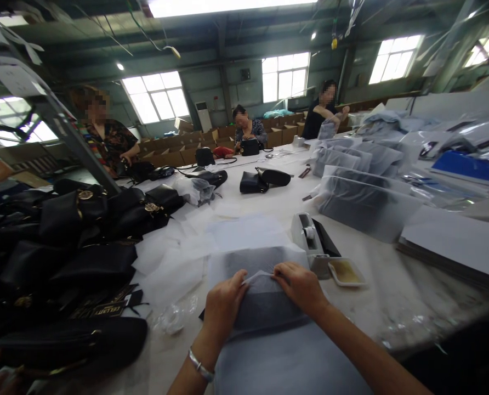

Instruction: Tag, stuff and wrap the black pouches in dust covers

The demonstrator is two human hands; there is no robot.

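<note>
A sheet of white tissue paper (pixel 255 258) is folded over a dark, flat-lying item (pixel 265 310) right in front of me; the paper veils it, and it looks like a black bag. My left hand (pixel 223 302) pinches the paper's edge between thumb and fingers. A short way to the right, my right hand (pixel 300 285) pinches the same raised edge. More pale sheeting (pixel 285 362) spreads toward me below the item. Just beyond my right hand stand a tape dispenser (pixel 306 233) and a small white dish (pixel 346 272) with something yellowish in it.
Black handbags (pixel 92 263) are heaped along the left. Loose tissue sheets (pixel 170 252) lie beside them. Wrapped bags (pixel 355 192) stand at the right, near a stack of white sheets (pixel 458 241). Several people work across the table (pixel 244 206), with cardboard boxes (pixel 166 153) behind.
</note>
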